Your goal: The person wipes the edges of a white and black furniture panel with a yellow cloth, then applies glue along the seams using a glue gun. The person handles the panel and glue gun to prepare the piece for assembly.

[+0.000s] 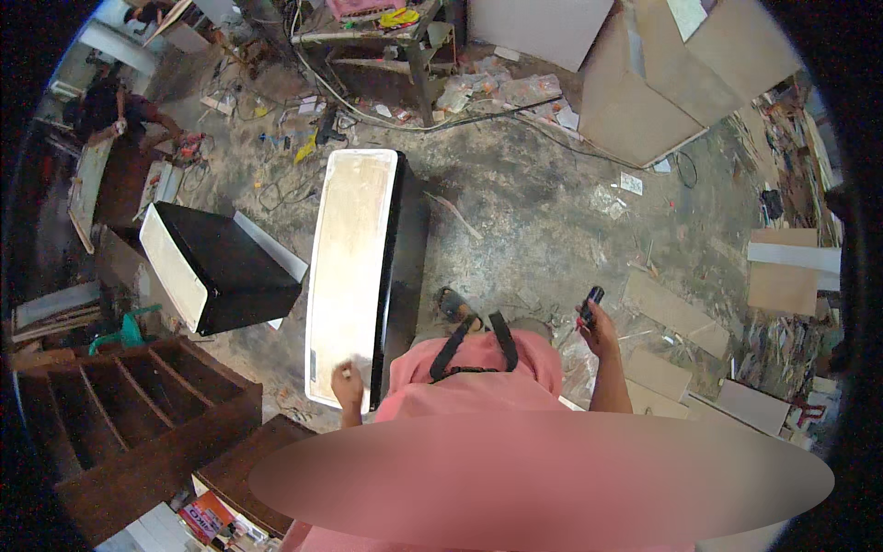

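Beside me on the left stands a tall black cabinet with a long pale top panel [348, 267] edged in white. Over the near end of that panel is my left hand [348, 385], its fingers curled together. A small pale spot shows at the fingertips, but what they hold, if anything, is too small to name. Out to my right, my right hand [600, 333] is closed around a short black cylindrical tool [594, 296] with a bit of red by the fingers. Its exact kind cannot be made out.
A smaller black cabinet [235, 267] stands farther left, near a brown shelf unit [138, 414]. Cardboard sheets [676, 313] lie on the floor at right. Large boards [644, 101] lean at the far right. A workbench [368, 37] stands ahead; a person [115, 115] works far left.
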Action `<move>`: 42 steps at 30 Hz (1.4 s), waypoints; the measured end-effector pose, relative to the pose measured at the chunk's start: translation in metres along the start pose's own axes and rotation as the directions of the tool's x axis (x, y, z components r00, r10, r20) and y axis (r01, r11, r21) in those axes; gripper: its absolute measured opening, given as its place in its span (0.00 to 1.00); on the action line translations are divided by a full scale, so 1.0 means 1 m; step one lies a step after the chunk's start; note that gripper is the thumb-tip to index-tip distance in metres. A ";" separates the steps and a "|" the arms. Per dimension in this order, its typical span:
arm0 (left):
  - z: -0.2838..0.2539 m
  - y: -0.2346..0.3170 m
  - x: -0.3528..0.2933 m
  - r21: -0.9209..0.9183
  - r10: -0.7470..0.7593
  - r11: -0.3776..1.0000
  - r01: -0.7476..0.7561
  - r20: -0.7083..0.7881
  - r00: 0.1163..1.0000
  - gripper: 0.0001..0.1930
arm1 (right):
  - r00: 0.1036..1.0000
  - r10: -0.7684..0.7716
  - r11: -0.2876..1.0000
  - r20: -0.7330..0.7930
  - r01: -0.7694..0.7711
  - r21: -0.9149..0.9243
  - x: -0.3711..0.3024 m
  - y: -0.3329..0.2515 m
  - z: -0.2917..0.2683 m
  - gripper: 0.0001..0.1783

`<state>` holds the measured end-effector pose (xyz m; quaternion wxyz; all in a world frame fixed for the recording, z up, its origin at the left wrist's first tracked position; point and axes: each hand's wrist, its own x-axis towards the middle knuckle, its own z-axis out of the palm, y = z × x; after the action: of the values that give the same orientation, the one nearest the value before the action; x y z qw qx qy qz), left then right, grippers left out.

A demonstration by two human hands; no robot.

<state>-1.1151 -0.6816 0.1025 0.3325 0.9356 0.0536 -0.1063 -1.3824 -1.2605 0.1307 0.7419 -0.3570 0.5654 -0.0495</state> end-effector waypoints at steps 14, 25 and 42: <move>0.051 0.201 0.156 -0.181 0.065 0.982 -0.045 0.110 0.992 0.18 | 0.892 -0.138 0.982 0.431 0.066 0.177 0.146 -0.156 0.303 0.16; 0.144 0.302 0.340 0.152 0.415 0.900 -0.409 -0.011 0.910 0.22 | 0.821 0.051 0.998 0.569 -0.020 -0.060 0.306 -0.194 0.498 0.15; 0.183 0.308 0.373 0.311 0.275 0.929 -0.200 -0.223 0.935 0.19 | 0.446 0.152 0.909 0.882 0.287 -0.301 0.395 -0.121 0.759 0.19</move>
<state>-0.7298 -1.0245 0.0641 0.1954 0.9787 -0.0332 0.0532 -0.5386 -1.1789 -0.0353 0.8315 -0.4984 0.0726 0.2342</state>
